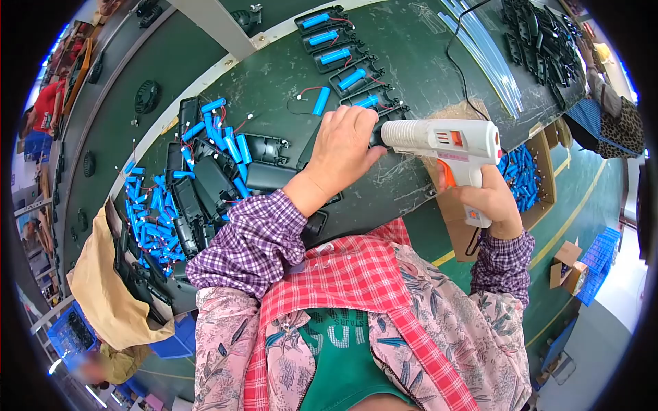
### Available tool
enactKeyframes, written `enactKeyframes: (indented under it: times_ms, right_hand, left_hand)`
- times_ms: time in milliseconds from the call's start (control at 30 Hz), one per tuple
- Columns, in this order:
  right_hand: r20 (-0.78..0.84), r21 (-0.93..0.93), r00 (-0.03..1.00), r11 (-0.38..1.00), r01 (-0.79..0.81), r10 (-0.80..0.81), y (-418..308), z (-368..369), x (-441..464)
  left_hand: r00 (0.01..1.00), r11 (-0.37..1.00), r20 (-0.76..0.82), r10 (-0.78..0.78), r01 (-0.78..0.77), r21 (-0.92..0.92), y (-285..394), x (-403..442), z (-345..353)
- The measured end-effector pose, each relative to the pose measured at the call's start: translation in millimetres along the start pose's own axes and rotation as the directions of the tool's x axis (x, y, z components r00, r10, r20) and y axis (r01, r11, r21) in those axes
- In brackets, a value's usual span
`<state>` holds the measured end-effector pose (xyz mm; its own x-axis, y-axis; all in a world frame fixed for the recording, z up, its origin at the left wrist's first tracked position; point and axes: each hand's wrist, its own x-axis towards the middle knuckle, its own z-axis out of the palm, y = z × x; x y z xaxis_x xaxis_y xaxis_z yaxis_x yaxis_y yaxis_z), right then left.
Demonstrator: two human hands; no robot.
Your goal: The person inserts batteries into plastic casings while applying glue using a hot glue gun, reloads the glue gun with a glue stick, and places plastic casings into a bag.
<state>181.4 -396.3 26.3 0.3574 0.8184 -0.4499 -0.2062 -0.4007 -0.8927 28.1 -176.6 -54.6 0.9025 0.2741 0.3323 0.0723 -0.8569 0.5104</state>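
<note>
My right hand [488, 198] is wrapped round the grip of a white glue gun [445, 140] with an orange trigger. The gun's nozzle points left and reaches my left hand [343, 147], whose fingers are bent over a black plastic housing [310, 147], mostly hidden beneath the palm. Just above that hand, a blue battery [321, 101] with thin wires lies on the green table [267, 75]. A row of black housings, each holding a blue battery [351, 79], runs up from there toward the far edge.
Many blue batteries [154, 216] and black housings [212, 179] are heaped at the left. Clear glue sticks [490, 61] and black parts [531, 34] lie at the upper right. A cardboard box [546, 181] of batteries stands beside the table. A black cable [463, 75] crosses the tabletop.
</note>
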Motion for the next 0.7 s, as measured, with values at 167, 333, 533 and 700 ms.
enactKeyframes:
  times_ms: [167, 333, 533, 700]
  right_hand:
    - [-0.112, -0.032, 0.993, 0.999, -0.029, 0.025, -2, -3, -6]
    - [-0.142, -0.01, 0.99, 1.0, -0.013, 0.012, -5, -1, -5]
    - [-0.099, -0.064, 0.994, 0.997, 0.047, -0.053, -2, -3, -1]
    - [-0.112, -0.043, 0.992, 0.998, 0.049, -0.053, -3, 0, 0]
  left_hand:
    - [1.0, 1.0, -0.008, -0.002, 0.002, 0.004, 1, -2, -2]
    - [0.995, 1.0, -0.096, 0.007, -0.004, 0.031, -4, 1, -19]
    - [0.963, 0.917, -0.091, -0.253, 0.268, 0.294, -54, 12, -41]
    - [0.958, 0.924, -0.029, -0.286, 0.283, 0.256, -73, 15, -41]
